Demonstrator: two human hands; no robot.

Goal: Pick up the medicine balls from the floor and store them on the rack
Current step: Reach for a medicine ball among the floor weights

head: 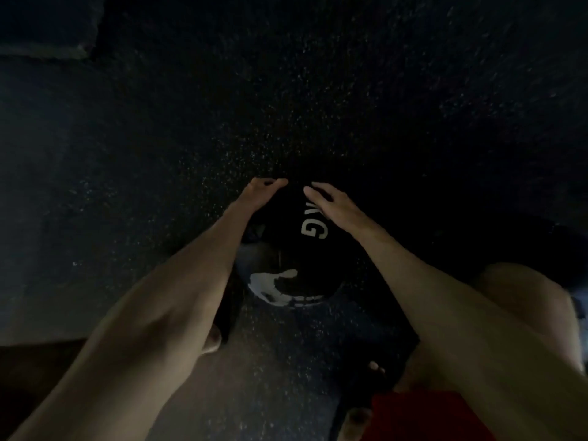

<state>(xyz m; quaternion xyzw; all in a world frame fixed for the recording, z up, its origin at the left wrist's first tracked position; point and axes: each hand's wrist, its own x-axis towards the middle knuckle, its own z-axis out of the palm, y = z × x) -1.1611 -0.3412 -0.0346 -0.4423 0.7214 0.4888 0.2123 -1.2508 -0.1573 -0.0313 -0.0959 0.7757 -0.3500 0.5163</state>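
Ball (286, 259), black and round, is found at the centre of the frame, low against the floor (318, 106); whether it rests there or is just raised cannot be told. Pale letters "KG" are carried on its upper face, and a white worn patch is shown on its near lower side. The left hand (264, 190) is placed on the far upper left of the ball, with its fingers bent over the far edge and curled against the surface. The right hand (331, 202) is laid on the far upper right, its fingers spread and nearly straight, flat upon the ball and partly over the lettering. The two hands are set close together, fingertips near but apart. Both bare forearms are seen running in from the lower corners of the frame. The floor is dark and speckled with pale flecks. A paler slab (44, 30) is noted at the upper left of the frame. Part of a bare foot (212, 340) is seen beneath the left forearm. Red shorts (423, 415) are recorded at the lower right, and a bare knee (525, 291) above them at the right edge.
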